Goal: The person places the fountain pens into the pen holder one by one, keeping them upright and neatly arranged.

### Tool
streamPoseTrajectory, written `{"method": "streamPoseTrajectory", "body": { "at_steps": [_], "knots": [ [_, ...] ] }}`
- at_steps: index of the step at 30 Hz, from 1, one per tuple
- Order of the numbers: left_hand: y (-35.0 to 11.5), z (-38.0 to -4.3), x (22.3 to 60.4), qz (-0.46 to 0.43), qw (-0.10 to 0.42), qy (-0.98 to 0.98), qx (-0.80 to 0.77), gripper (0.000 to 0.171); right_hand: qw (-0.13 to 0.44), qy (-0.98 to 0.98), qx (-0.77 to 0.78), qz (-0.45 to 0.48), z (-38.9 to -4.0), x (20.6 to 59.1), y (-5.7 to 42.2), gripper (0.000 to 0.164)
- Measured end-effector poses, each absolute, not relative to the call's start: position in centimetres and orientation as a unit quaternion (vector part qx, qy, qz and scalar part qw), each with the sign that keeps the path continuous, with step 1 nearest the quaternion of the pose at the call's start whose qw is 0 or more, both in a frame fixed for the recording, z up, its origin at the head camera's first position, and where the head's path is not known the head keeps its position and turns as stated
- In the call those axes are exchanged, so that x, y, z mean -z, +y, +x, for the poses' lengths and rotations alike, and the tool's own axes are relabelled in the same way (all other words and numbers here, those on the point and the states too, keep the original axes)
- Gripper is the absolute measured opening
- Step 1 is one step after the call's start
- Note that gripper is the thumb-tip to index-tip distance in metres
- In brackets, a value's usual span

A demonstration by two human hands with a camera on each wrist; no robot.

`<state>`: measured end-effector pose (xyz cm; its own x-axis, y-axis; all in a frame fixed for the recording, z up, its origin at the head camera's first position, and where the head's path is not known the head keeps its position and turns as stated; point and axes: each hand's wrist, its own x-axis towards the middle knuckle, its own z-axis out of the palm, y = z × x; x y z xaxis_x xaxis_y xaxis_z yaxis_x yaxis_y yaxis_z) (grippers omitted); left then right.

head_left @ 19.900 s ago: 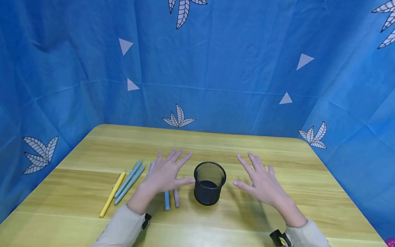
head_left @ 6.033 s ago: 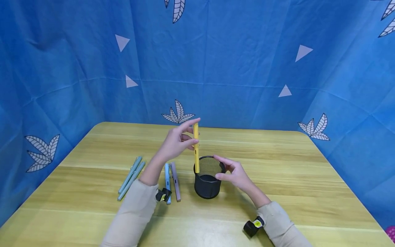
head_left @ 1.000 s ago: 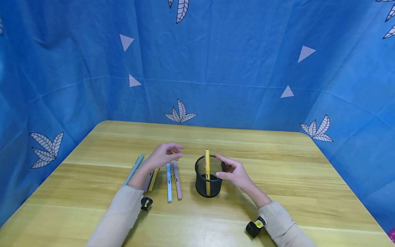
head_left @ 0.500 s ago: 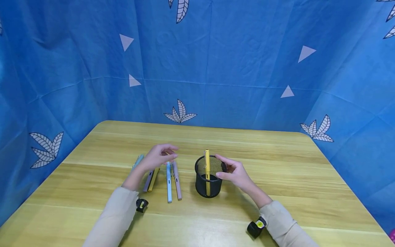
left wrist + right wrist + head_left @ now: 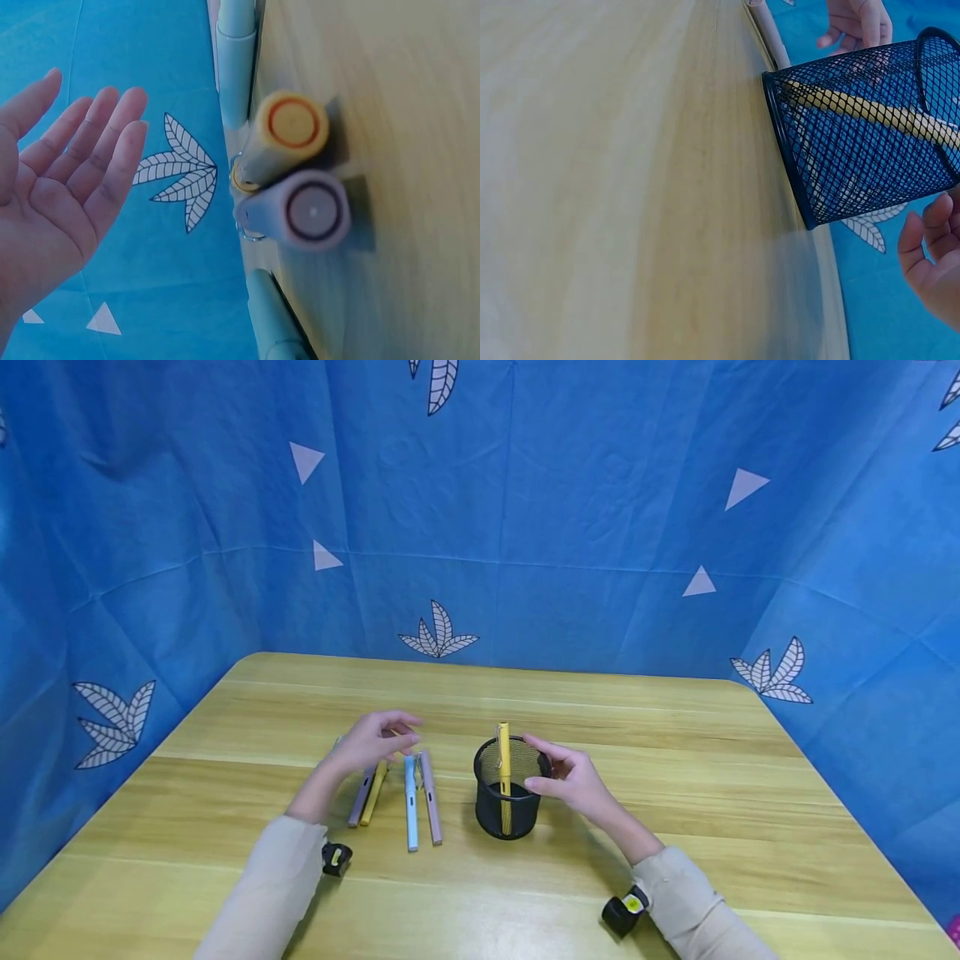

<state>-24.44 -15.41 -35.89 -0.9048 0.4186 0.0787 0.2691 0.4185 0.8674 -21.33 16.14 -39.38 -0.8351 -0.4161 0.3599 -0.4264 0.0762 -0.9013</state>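
In the head view my left hand (image 5: 367,743) hovers over the pens left of centre, fingers loosely bent and holding nothing. The left wrist view shows its palm bare. Below it lie a lilac pen (image 5: 361,800) and a yellow pen (image 5: 374,795) side by side. Right of these are a light blue pen (image 5: 411,806) and a second lilac pen (image 5: 431,802). My right hand (image 5: 573,785) holds the black mesh pen holder (image 5: 487,818) at its right rim, thumb in front and index finger behind. Another yellow pen (image 5: 504,756) stands nearly upright inside it.
A green pen (image 5: 277,322) shows in the left wrist view, mostly hidden by my left arm in the head view. The wooden table (image 5: 675,760) ends at a blue patterned curtain (image 5: 600,510). Each wrist carries a small black camera.
Six seconds ago my left hand held the yellow pen over the holder; it now stands inside. Over the last second my empty left hand drifted left. My right hand stayed at the rim.
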Motion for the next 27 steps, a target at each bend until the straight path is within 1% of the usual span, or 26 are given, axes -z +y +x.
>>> {"method": "streamPoseTrajectory", "body": {
  "at_steps": [5, 11, 19, 27],
  "knots": [
    [-15.9, -24.5, 35.7, 0.201, 0.082, 0.838, -0.500, 0.039, -0.003, -0.727, -0.625, 0.284, -21.1, 38.9, 16.0, 0.056],
    [-16.1, -23.8, 34.7, 0.194, 0.089, 0.836, -0.506, 0.035, -0.008, -0.724, -0.630, 0.281, -21.2, 39.2, 16.1, 0.056],
    [-17.1, -24.9, 36.1, 0.176, 0.091, 0.833, -0.516, 0.040, -0.012, -0.715, -0.639, 0.284, -21.2, 39.3, 16.0, 0.056],
    [-17.8, -24.8, 35.9, 0.175, 0.084, 0.838, -0.510, 0.041, -0.015, -0.716, -0.639, 0.281, -21.2, 39.3, 16.1, 0.056]
  ]
}}
